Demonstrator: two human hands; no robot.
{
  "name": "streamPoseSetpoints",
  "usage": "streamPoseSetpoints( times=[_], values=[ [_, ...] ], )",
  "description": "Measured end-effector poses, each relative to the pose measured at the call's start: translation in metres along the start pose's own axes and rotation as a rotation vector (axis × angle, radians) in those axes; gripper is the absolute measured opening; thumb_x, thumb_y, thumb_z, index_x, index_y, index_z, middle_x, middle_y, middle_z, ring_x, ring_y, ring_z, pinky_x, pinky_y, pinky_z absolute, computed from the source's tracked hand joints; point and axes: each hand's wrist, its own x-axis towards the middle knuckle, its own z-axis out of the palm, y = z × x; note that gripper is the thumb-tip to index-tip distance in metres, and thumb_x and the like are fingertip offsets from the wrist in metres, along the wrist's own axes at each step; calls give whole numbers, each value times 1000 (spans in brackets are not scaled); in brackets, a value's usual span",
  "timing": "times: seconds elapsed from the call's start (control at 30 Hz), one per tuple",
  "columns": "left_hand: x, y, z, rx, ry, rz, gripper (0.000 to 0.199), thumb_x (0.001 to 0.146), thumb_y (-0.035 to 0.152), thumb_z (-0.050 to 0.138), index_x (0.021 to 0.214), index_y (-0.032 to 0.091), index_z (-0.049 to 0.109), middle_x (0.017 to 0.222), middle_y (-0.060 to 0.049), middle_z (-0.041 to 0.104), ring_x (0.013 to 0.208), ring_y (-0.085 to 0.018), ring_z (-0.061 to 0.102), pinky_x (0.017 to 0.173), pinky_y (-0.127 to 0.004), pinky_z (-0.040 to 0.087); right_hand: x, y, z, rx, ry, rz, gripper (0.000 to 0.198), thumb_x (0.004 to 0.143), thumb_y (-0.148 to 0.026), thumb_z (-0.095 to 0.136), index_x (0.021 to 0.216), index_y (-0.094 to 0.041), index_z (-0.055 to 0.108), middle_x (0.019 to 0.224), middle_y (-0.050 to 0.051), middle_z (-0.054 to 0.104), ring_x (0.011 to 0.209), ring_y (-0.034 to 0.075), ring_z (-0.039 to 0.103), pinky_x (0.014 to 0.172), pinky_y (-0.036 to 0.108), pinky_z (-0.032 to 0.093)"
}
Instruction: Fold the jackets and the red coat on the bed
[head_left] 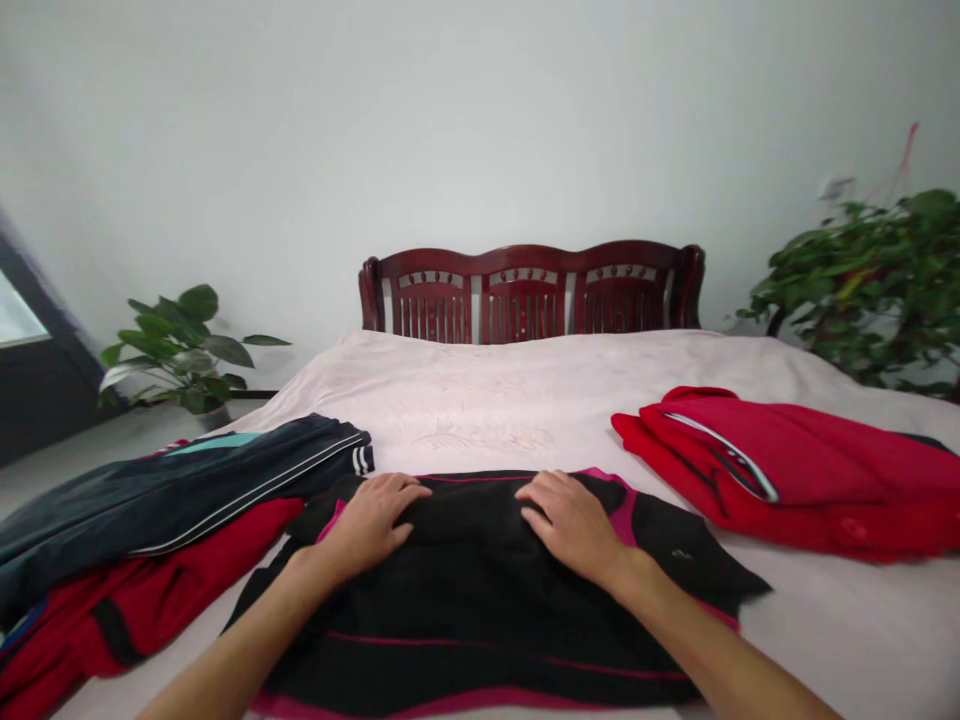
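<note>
A black short-sleeved shirt [465, 590] with pink trim lies spread out on the bed right in front of me. My left hand [373, 520] rests on its upper left part, palm down, fingers stretched towards the middle. On the upper right part lies my right hand [570, 522], also flat with its fingers extended. Neither hand grips the cloth. Between the two hands the dark fabric looks fairly smooth, and my forearms cover parts of both sides.
Dark blue and red clothes [247, 490] lie loosely at the left. A stack of folded red clothes [817, 460] sits at the right. Beyond the pale bedsheet [480, 400] rises a wooden headboard [525, 290]. Leafy plants [184, 345] flank the bed.
</note>
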Motion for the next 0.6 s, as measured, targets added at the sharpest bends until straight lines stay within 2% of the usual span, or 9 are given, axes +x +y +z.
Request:
streamPoseSetpoints(
  times=[0.1,0.17,0.23,0.3,0.37,0.43,0.5,0.6],
  values=[
    [-21,-34,4,178,-76,-45,47,80,16,58,125,29,64,128,-6,63,121,-27,55,110,-49,36,-23,-23,13,6,-96,-27,22,91,-26,57,111,-27,66,104,4,65,98,22,58,86,36,46],
    [-39,-43,7,195,-25,-62,47,85,20,54,131,30,60,137,-6,58,127,-26,51,112,-48,35,-37,-27,14,30,-93,-9,28,92,-26,55,119,-28,63,110,4,64,103,22,59,90,38,46],
    [-61,-46,7,203,129,-138,47,89,27,52,136,29,55,143,-6,53,133,-27,46,113,-47,35,-50,-25,6,52,-16,105,31,92,-31,55,122,-25,60,117,7,63,110,24,58,97,39,45],
    [-87,-50,4,209,278,-287,47,90,38,51,136,28,54,142,-7,54,131,-28,48,111,-47,37,-62,-20,-8,74,17,300,31,92,-39,54,116,-22,62,117,9,64,113,26,59,96,40,45],
    [-112,-59,1,173,329,-471,52,88,50,50,132,23,57,133,-11,58,124,-31,54,106,-48,42,-73,-15,-19,108,-59,480,34,90,-48,54,109,-22,63,114,9,67,109,28,62,91,40,47],
    [-133,-70,1,85,305,-615,65,83,61,52,128,15,58,124,-15,63,118,-34,58,101,-48,45,-81,-11,-23,162,-172,570,38,86,-52,57,107,-22,64,111,10,70,103,30,65,84,39,48],
    [-146,-80,3,-41,264,-681,74,77,65,55,127,11,57,118,-17,65,113,-34,61,98,-44,48,-85,-10,-23,258,-241,528,34,83,-49,59,102,-22,65,106,8,72,97,28,66,80,35,47],
    [-153,-85,2,-180,231,-701,76,70,63,63,126,12,56,112,-13,68,105,-32,65,91,-39,51,-85,-12,-23,440,-300,339,15,82,-35,58,82,-21,66,90,2,72,85,22,66,72,27,46]
  ],
)
